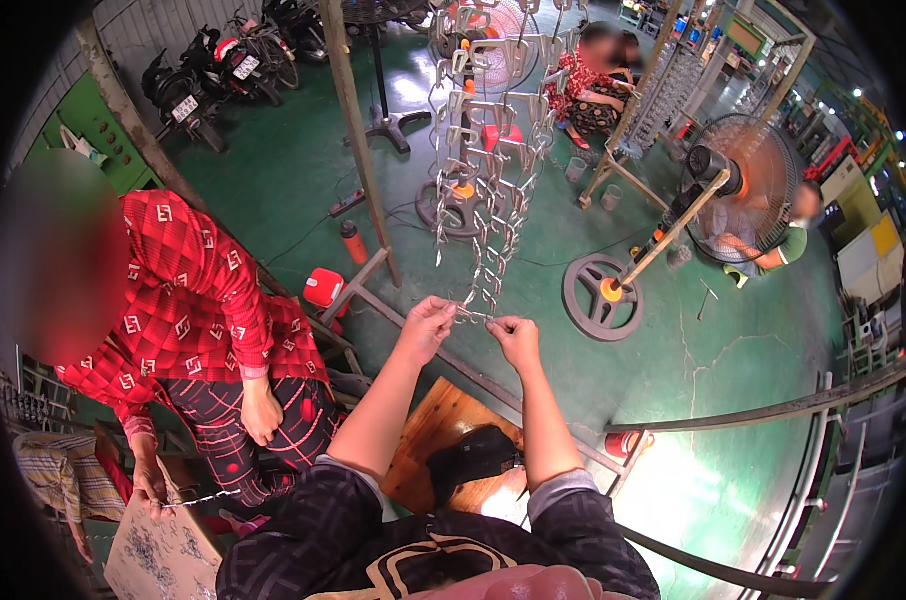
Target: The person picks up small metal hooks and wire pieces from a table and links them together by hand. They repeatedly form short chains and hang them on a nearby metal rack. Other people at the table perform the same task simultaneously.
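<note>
Strands of linked metal hooks (497,245) hang down in front of me, with larger metal loop-shaped parts (513,62) higher up. At their lower end my left hand (430,324) pinches a small silvery metal piece (467,313) between thumb and fingers. My right hand (517,341), also closed in a pinch, is at the right end of the same piece, touching the lowest links. The fingertips hide part of it, so its exact kind cannot be made out.
A co-worker in red patterned clothing (198,290) stands close on my left, holding a short chain (208,498) over a board with small metal parts (158,560). Below my arms is a wooden board (413,455) with a black cloth (475,460). A fan (743,185) stands right.
</note>
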Demonstrator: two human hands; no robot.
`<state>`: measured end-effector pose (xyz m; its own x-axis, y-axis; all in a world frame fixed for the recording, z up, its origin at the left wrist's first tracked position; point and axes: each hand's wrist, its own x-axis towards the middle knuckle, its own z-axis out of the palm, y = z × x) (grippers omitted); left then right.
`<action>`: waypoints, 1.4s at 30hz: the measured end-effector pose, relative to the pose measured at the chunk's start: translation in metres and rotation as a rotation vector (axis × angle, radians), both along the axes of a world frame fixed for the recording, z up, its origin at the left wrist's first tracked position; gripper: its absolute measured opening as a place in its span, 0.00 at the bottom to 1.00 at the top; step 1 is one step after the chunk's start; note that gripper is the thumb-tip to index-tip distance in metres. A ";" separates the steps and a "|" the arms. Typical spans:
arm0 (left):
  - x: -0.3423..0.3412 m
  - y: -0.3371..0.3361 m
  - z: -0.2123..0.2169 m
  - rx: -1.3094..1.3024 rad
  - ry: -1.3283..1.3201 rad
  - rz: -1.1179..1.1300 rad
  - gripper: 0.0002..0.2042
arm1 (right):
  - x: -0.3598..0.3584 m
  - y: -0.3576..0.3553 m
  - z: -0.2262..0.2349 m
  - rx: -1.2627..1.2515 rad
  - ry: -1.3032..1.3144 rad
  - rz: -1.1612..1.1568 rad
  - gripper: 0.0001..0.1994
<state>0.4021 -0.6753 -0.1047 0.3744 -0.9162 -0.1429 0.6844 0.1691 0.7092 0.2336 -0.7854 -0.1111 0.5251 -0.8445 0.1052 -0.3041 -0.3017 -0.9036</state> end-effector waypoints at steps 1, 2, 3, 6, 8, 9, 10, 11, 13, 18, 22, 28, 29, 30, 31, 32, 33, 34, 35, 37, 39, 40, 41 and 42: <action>-0.002 0.000 0.001 0.002 -0.064 0.024 0.02 | 0.000 0.000 -0.001 0.009 0.002 0.002 0.09; -0.006 -0.001 0.002 0.004 -0.128 0.047 0.02 | 0.000 -0.001 -0.003 0.018 0.003 0.003 0.09; -0.009 -0.002 0.003 0.006 -0.192 0.071 0.02 | 0.000 -0.001 -0.004 0.027 0.004 0.005 0.09; -0.017 0.001 0.001 0.050 -0.405 -0.020 0.01 | -0.001 -0.002 -0.008 0.031 -0.025 0.016 0.08; -0.028 0.001 -0.007 0.036 -0.512 -0.021 0.01 | 0.000 -0.002 -0.011 0.040 -0.040 0.018 0.07; -0.030 -0.001 -0.020 0.021 -0.545 -0.043 0.02 | 0.000 -0.002 -0.012 0.043 -0.047 0.018 0.07; -0.032 -0.002 -0.025 0.006 -0.577 -0.065 0.02 | 0.000 -0.001 -0.010 0.055 -0.042 0.021 0.07; -0.033 -0.003 -0.030 0.019 -0.571 -0.088 0.03 | -0.001 -0.001 -0.008 0.066 -0.037 0.023 0.07; -0.036 -0.005 -0.038 0.034 -0.634 -0.079 0.02 | -0.002 0.000 -0.005 0.076 -0.026 0.028 0.07; -0.039 -0.011 -0.053 0.088 -0.723 -0.052 0.03 | -0.004 0.001 0.000 0.098 -0.014 0.033 0.08; -0.037 -0.011 -0.060 0.152 -0.824 -0.036 0.04 | -0.005 0.003 0.003 0.010 -0.008 0.044 0.07; -0.038 -0.006 -0.026 0.274 -0.976 0.137 0.05 | -0.005 0.007 0.009 -0.055 0.023 0.004 0.07; -0.039 -0.005 -0.012 0.328 -1.027 0.189 0.06 | -0.005 0.006 0.005 -0.068 0.017 0.001 0.07; -0.041 -0.006 -0.001 0.288 -1.031 0.231 0.06 | -0.005 0.006 0.003 -0.080 0.012 -0.003 0.07; -0.044 -0.008 0.009 0.249 -1.034 0.279 0.06 | -0.004 0.006 0.003 -0.089 0.012 0.001 0.07; -0.046 -0.011 0.014 0.209 -1.037 0.325 0.06 | -0.003 0.006 0.004 -0.098 0.012 0.004 0.07; -0.047 -0.013 0.015 0.203 -1.055 0.332 0.06 | -0.003 0.006 0.005 -0.106 0.012 0.007 0.07; -0.048 -0.015 0.016 0.193 -1.073 0.338 0.06 | -0.003 0.006 0.006 -0.112 0.026 0.005 0.07; -0.049 -0.017 0.017 0.183 -1.092 0.343 0.06 | -0.002 0.007 0.007 -0.117 0.040 0.003 0.07; -0.050 -0.021 0.016 0.191 -1.113 0.351 0.05 | -0.003 0.007 0.008 -0.128 0.059 -0.002 0.07; -0.050 -0.025 0.016 0.192 -1.132 0.352 0.05 | -0.003 0.005 0.007 -0.139 0.066 -0.009 0.07; -0.049 -0.026 0.016 0.188 -1.141 0.349 0.05 | -0.004 0.005 0.007 -0.161 0.046 -0.018 0.07; -0.049 -0.027 0.015 0.185 -1.151 0.346 0.05 | -0.005 0.005 0.007 -0.183 0.025 -0.027 0.08; -0.049 -0.028 0.014 0.177 -1.152 0.343 0.05 | -0.006 0.004 0.008 -0.205 0.005 -0.036 0.08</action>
